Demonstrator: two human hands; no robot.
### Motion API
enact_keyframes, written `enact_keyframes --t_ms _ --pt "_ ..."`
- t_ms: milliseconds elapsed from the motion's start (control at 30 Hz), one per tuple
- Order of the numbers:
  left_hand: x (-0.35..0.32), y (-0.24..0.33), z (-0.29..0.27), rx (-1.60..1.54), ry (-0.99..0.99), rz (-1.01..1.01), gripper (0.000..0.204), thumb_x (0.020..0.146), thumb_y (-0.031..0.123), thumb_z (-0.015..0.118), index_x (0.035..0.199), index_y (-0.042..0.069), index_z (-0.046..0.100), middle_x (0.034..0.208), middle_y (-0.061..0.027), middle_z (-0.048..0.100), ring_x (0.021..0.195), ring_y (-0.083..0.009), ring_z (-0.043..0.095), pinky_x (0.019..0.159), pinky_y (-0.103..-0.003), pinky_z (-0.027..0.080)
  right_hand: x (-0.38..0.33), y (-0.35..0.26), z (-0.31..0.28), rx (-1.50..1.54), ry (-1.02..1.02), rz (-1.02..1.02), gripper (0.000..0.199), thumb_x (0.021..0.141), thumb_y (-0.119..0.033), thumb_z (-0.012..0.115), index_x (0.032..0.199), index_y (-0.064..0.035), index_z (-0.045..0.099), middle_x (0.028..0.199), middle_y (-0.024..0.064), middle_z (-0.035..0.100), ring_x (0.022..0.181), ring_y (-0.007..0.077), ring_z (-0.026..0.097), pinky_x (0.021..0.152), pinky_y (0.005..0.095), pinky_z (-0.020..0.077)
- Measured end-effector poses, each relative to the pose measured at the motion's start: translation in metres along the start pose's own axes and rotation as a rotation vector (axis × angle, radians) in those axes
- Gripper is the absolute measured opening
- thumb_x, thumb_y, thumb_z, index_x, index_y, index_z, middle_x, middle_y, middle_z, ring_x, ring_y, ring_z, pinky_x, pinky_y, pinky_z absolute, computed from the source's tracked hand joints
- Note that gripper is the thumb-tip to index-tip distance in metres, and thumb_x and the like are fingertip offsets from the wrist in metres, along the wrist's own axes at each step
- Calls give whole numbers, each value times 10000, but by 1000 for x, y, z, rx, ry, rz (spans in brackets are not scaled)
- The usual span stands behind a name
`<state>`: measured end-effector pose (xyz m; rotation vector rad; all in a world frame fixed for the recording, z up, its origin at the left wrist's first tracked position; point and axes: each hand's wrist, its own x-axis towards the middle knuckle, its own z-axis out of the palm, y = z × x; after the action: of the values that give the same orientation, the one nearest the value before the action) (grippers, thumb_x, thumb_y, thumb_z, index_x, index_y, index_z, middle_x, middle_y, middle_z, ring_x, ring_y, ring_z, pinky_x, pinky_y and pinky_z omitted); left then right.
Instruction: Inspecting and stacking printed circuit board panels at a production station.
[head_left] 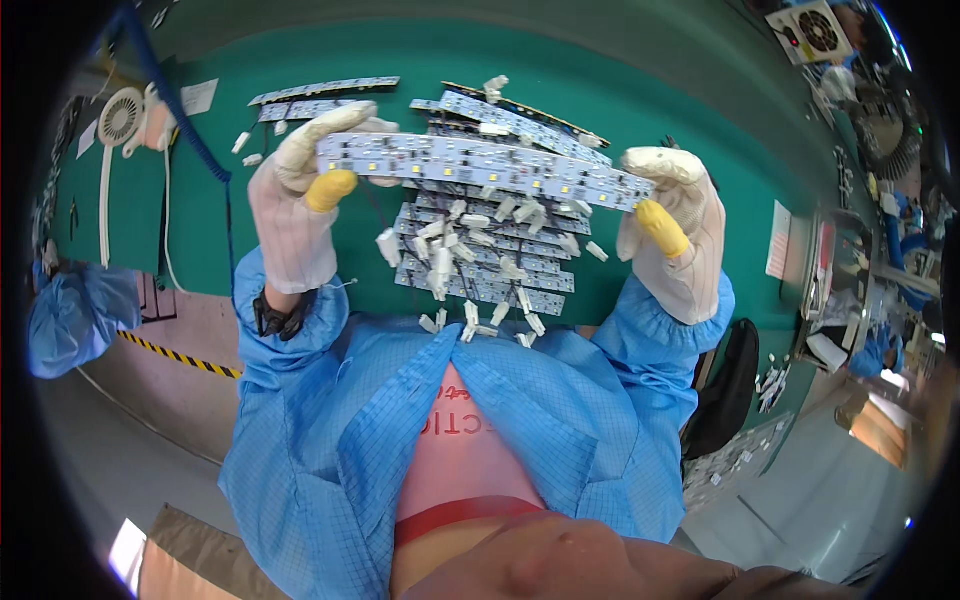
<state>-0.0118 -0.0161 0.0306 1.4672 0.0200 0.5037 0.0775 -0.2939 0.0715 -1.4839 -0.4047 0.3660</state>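
Note:
A long white LED circuit board is held up level over the bench, its component side facing me. My left hand, in a white glove with a yellow thumb tip, pinches its left end. At the other end my right hand, gloved the same way, grips the board between yellow thumb and fingers. Beneath it lies a stack of similar LED boards, with wires and several white plug connectors spread over them. More LED boards lie behind the held one, partly hidden by it.
Two LED boards rest at the far left of the green bench mat. A small white fan stands further left, beside a hanging blue coiled cord. A paper sheet lies at the right. A black chair back is near my right elbow.

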Motion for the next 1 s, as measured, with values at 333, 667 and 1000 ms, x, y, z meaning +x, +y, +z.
enact_keyframes --t_ms 333,667,1000 --pt "-1 12 7 -184 -183 28 480 828 182 650 1208 -77 514 1020 -151 631 871 -164 642 783 -240 500 9 16 -12 34 -5 -12 677 723 -411 756 1159 37 496 860 50 591 528 68 502 463 173 362" --pt "12 7 3 157 -17 -112 431 877 193 606 1219 -54 521 1074 -103 631 942 -115 588 824 -217 455 1 -3 6 -27 -13 46 686 703 -412 765 1145 37 494 878 51 580 540 72 507 478 174 355" --pt "17 -14 -1 251 -25 -105 540 870 327 618 1237 -54 510 1162 -122 596 1026 -144 551 911 -257 405 -15 -15 12 -27 -109 3 414 774 -85 668 1143 25 516 988 116 610 576 98 551 542 218 427"
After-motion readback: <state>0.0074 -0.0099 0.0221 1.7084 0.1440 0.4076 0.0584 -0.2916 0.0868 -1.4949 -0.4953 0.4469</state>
